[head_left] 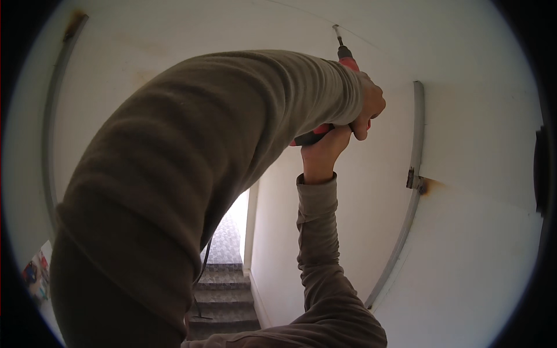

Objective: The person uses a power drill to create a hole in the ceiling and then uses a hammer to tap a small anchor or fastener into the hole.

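Note:
A red and black power drill [347,60] is raised high, its bit pointing at a small pale fitting [336,30] against the white upper surface. My left hand [369,105] is closed round the drill's upper body, its long sleeve hiding part of the tool. Just below, my right hand [325,145] grips the drill's lower part, with the wrist bent upward. The two hands are close together, and the drill's handle is mostly hidden behind them and the left sleeve.
A grey strip [416,133] with a rust-stained bracket [413,180] runs down the right wall; another strip [58,81] is at left. Grey patterned stairs [223,296] lie below, by a bright opening. Mixed small objects [36,269] show at lower left, a dark shape [539,168] at far right.

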A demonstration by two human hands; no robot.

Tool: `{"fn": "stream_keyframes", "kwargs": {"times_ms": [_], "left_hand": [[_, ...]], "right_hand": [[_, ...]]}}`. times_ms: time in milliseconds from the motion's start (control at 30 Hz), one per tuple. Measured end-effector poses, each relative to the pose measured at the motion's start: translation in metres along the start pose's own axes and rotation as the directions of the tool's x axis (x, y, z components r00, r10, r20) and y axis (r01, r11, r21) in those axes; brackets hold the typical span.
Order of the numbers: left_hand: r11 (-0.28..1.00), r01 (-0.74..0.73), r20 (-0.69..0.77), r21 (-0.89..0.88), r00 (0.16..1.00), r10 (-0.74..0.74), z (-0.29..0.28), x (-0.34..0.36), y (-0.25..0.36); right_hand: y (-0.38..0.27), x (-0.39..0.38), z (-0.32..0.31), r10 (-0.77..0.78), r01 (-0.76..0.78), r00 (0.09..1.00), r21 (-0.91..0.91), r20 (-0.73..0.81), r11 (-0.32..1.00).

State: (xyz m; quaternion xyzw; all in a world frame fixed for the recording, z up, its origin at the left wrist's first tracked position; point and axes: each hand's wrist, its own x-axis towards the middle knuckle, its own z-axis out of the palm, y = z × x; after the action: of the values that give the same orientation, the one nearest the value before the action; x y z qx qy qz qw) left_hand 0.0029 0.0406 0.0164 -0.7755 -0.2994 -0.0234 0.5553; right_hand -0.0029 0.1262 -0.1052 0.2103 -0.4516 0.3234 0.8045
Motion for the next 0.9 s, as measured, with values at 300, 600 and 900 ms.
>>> {"fn": "stream_keyframes", "kwargs": {"times_ms": [300, 600, 900], "left_hand": [[0.987, -0.127, -0.182, 0.102, 0.973, 0.144, 0.019, 0.007, -0.023], [0.994, 0.072, -0.049, -0.088, 0.996, -0.077, -0.031, -0.013, 0.001], [0.998, 0.024, -0.065, -0.057, 0.998, -0.028, -0.022, -0.004, -0.001]], "right_hand": [[0.016, 0.021, 0.004, 0.03, -0.023, 0.996, 0.093, -0.08, 0.995], [-0.009, 0.014, 0.004, -0.243, 0.279, 0.96, -0.455, 0.137, 0.846], [-0.017, 0.012, 0.015, 0.055, -0.055, 0.986, 0.001, -0.157, 0.998]]}}
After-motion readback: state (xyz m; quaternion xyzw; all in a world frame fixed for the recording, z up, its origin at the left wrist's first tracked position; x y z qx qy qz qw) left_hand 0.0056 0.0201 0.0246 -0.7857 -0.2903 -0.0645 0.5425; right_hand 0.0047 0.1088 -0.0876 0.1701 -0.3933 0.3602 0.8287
